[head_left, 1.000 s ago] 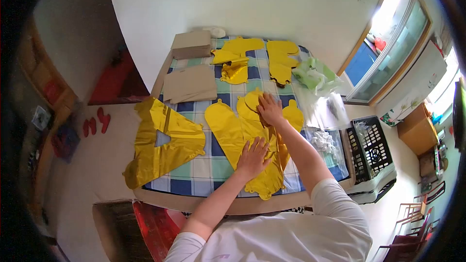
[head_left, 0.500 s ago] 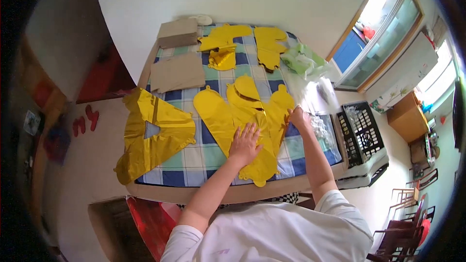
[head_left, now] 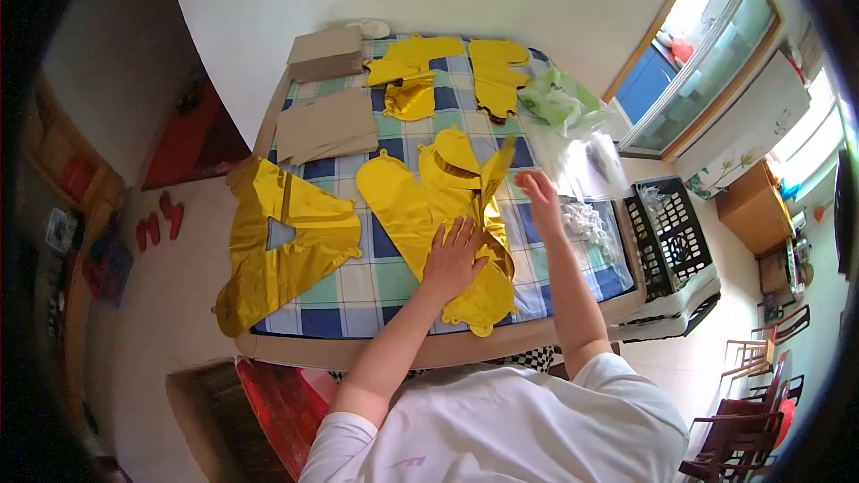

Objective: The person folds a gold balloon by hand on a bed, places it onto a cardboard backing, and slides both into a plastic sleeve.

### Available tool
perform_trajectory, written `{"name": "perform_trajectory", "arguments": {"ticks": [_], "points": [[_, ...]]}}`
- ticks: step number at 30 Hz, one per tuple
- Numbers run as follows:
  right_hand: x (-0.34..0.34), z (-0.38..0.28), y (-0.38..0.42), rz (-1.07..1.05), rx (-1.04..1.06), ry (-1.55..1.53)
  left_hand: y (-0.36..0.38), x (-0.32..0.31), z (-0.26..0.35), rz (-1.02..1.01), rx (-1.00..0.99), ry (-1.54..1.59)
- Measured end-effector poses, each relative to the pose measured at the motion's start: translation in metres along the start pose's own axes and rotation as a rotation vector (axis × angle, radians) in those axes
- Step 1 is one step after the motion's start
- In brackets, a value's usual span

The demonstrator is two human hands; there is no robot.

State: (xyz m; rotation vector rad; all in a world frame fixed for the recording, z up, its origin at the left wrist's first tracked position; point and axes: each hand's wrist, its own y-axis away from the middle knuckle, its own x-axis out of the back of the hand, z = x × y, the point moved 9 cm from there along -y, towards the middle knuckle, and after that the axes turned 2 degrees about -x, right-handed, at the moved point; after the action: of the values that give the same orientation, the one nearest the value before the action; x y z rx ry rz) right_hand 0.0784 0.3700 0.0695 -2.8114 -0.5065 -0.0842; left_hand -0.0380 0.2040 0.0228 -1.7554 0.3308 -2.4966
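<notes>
1. The middle gold foil (head_left: pixel 434 197) lies on the table's checked cloth (head_left: pixel 335 295), in front of the person.
2. The left hand (head_left: pixel 455 255) presses palm-down on it, grip wide and flat, fingers spread and clasping nothing, probably to pin the slippery sheet.
3. The right hand (head_left: pixel 539 197) is raised just right of the foil, fingers extended, grip open with nothing visible in it, likely to leave the turned-up flap (head_left: pixel 494 170) free.
4. The A-shaped foil (head_left: pixel 255 259) sits apart at left, seemingly so the pieces don't overlap; the cardboard sheets (head_left: pixel 327 130) lie farther back, perhaps to leave working room.
5. Half a second ago the right hand was at the foil's right edge; now that side stands folded inward, baring cloth, and the hand is clear. The left hand remains on the foil.
</notes>
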Motion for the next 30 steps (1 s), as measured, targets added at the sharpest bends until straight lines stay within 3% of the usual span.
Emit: {"name": "perform_trajectory", "arguments": {"ticks": [2,3,4,5,13,17,21,30], "points": [[-0.004,0.035,0.01,0.025,0.034,0.352,0.001,0.001,0.0,0.011,-0.003,0.02],[-0.007,0.04,0.016,0.037,0.058,0.527,0.0,0.001,-0.001,0.017,-0.009,0.029],[-0.016,0.032,0.023,0.014,0.249,0.721,0.0,0.001,-0.001,0.02,-0.012,0.042],[-0.022,0.028,0.03,-0.027,0.219,0.812,-0.001,0.002,-0.002,0.015,-0.007,0.042],[-0.071,-0.004,0.053,-0.289,0.337,0.762,-0.002,-0.005,-0.002,-0.008,-0.012,-0.012],[-0.043,0.001,0.042,-0.011,0.234,0.651,-0.001,0.002,0.0,0.002,-0.01,0.0],[-0.058,0.009,0.046,-0.207,0.24,0.812,-0.001,-0.001,-0.001,-0.017,-0.01,-0.01],[-0.076,0.011,0.059,-0.287,0.276,0.961,-0.001,0.0,0.0,0.033,-0.013,-0.004]]}}
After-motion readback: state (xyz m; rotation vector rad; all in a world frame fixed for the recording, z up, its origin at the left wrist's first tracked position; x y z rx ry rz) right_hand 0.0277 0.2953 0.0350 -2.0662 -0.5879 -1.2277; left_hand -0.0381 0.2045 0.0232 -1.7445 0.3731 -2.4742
